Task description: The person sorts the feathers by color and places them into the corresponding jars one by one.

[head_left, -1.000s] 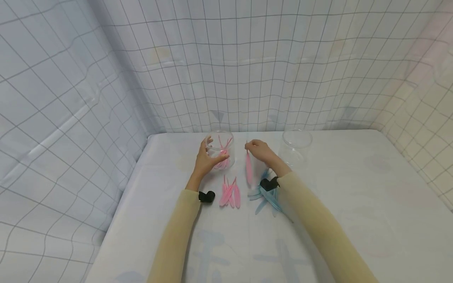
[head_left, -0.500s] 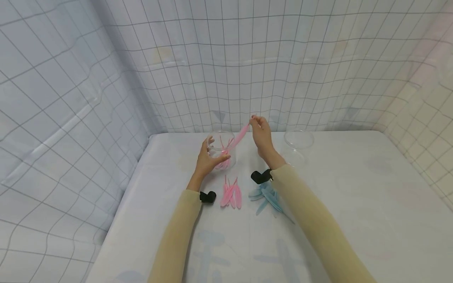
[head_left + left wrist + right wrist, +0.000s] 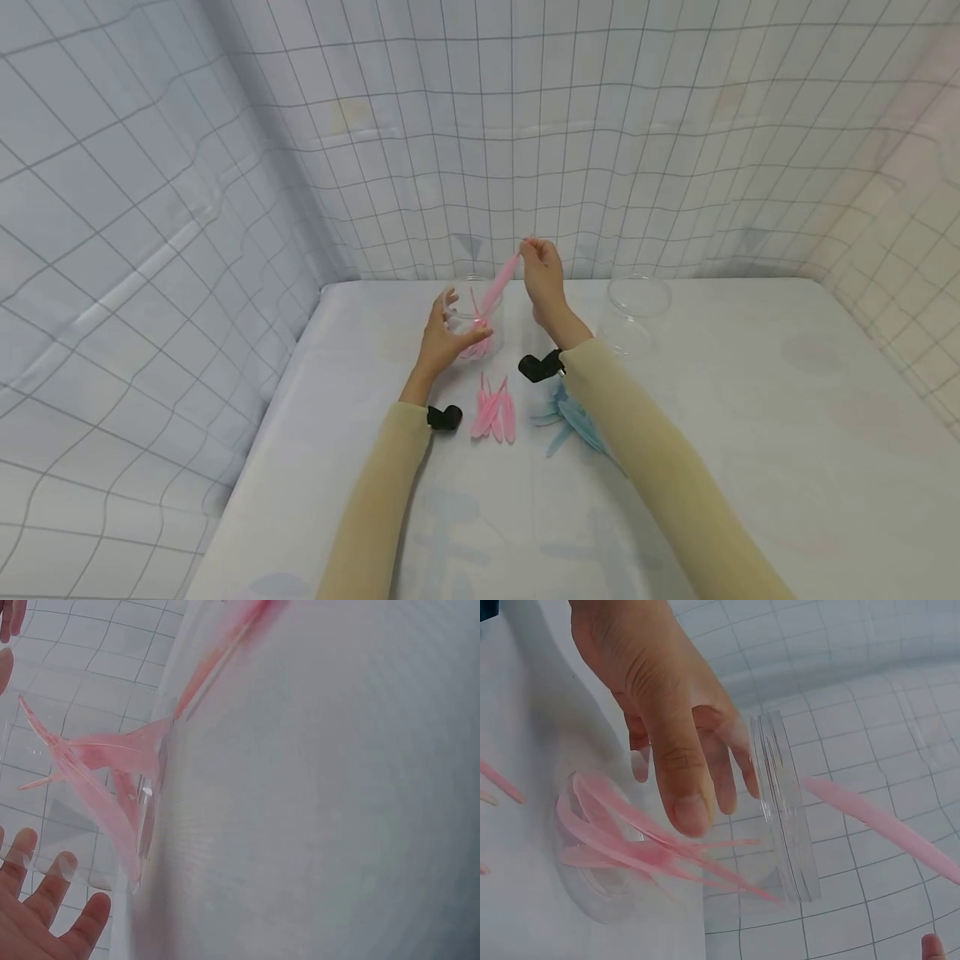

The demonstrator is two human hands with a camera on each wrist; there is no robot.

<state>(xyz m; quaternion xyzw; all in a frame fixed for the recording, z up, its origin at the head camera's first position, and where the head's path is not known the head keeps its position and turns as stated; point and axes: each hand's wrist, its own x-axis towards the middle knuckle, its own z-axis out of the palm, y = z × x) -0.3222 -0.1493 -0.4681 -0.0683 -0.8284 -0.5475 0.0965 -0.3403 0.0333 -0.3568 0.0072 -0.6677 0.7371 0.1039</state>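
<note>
My left hand (image 3: 441, 343) grips a clear round jar (image 3: 786, 810) around its side, thumb at the near wall and fingers behind. Several pink feathers lean inside it, seen close as crossed feathers (image 3: 94, 776) in the left wrist view. With my right hand (image 3: 544, 279) I pinch one more pink feather (image 3: 889, 825) by its quill end, raised to the right of the jar. Its vane slants down to the left, the tip right at the jar's rim. In the right wrist view only a fingertip (image 3: 932, 947) of the right hand shows.
A pile of pink feathers (image 3: 493, 415) lies on the white-covered table (image 3: 720, 467) in front of the jar. Blue feathers (image 3: 573, 417) lie right of it, partly under the right sleeve (image 3: 660, 450). A second clear jar (image 3: 637, 329) stands at the back right.
My right hand has lifted the pink feather from beside the jar, turned it tip-down toward the opening, and moved slightly left. The left hand stays on the jar.
</note>
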